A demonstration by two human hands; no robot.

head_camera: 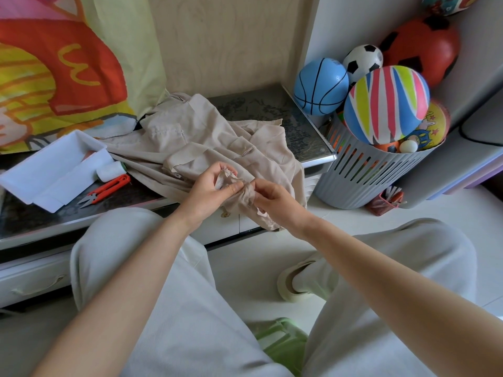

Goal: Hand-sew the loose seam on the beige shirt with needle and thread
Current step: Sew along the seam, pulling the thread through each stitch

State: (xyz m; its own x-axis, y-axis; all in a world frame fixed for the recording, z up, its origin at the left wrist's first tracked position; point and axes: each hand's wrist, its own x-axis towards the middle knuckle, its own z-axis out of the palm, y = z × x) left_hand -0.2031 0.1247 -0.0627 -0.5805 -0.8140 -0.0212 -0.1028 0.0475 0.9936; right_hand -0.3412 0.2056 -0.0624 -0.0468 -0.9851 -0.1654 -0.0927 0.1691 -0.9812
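The beige shirt (196, 140) lies crumpled on a low dark-topped table (294, 123), with one end hanging over the front edge. My left hand (209, 191) grips a bunched fold of that hanging fabric. My right hand (275, 202) pinches the same fold right beside the left thumb. Needle and thread are too small to make out between the fingers. A white thread spool (110, 171) lies on the table to the left.
Orange thread snips (106, 190) lie by a white plastic tray (54, 170) at the table's left. A grey slatted basket (373, 170) full of balls stands to the right. My knees, a slipper and a green stool are below.
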